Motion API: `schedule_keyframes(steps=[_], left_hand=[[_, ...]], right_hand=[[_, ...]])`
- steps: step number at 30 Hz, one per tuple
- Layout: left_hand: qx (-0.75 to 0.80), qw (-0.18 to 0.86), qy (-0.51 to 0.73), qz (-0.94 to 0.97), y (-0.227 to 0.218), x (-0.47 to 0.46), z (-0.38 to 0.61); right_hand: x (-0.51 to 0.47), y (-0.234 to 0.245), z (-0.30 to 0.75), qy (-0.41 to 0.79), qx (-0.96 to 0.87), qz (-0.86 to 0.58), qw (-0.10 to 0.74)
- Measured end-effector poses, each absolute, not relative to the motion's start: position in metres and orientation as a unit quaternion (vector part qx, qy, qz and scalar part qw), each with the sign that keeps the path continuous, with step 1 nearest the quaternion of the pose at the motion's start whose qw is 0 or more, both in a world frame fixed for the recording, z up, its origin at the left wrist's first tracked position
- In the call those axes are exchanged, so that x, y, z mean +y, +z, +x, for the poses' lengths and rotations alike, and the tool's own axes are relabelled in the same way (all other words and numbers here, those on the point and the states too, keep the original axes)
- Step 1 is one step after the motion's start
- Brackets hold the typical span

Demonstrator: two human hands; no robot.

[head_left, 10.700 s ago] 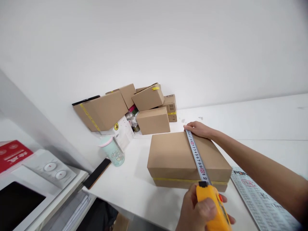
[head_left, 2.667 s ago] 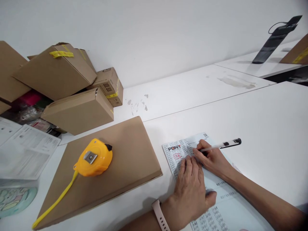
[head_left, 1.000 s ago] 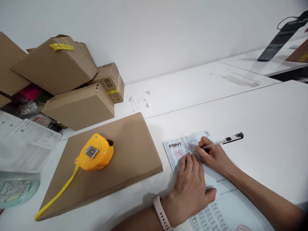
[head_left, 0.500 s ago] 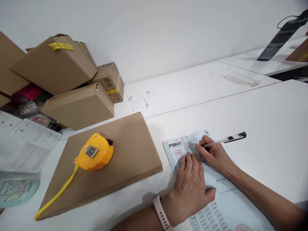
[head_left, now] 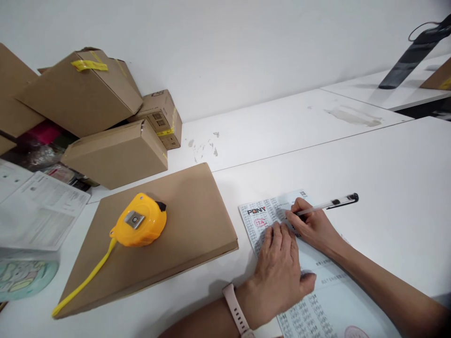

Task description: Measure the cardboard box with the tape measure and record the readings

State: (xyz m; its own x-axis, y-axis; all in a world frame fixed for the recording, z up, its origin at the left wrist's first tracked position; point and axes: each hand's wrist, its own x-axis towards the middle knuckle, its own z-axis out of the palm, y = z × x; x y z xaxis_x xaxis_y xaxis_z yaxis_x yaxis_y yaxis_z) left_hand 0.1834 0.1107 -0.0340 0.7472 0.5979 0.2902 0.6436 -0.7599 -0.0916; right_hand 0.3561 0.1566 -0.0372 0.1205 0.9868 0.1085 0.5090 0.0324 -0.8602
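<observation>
My right hand (head_left: 313,226) grips a pen (head_left: 327,205) with a clear barrel and black cap end, its tip hidden behind the fingers over the paper. Under both hands lies a printed sheet (head_left: 338,291) with a PONY logo, red stamps and columns of small handwriting-like marks. My left hand (head_left: 282,270) lies flat on the sheet, fingers stretched out, just left of the right hand. A flat cardboard box (head_left: 190,220) rests on the table to the left. On it sits a yellow tape measure (head_left: 144,220) with a yellow strap trailing to the box's near corner.
Several cardboard boxes (head_left: 116,152) are stacked at the back left against the wall. Printed papers (head_left: 42,211) and a pale green patterned object (head_left: 26,279) are at the left edge. A dark bottle (head_left: 408,61) stands at the far right on the white table (head_left: 275,173).
The pen's back end has shifted very slightly left. My left hand has stayed in place on the sheet, and the view has moved only a little.
</observation>
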Motion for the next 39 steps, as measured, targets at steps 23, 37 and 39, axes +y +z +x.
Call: schedule_keyframes(steps=[23, 37, 39], left_hand=[[-0.337, 0.092, -0.117, -0.93, -0.0337, 0.1111, 0.1836], [-0.335, 0.087, -0.099, -0.933, -0.0322, 0.1112, 0.1831], [-0.336, 0.089, -0.101, -0.932, -0.0323, 0.1109, 0.1833]], right_hand=[[0.156, -0.036, 0.3555, 0.281, -0.589, -0.641, 0.404], [0.1568, -0.0357, 0.3562, 0.276, -0.595, -0.649, 0.386], [0.1566, -0.0365, 0.3566, 0.278, -0.59, -0.65, 0.389]])
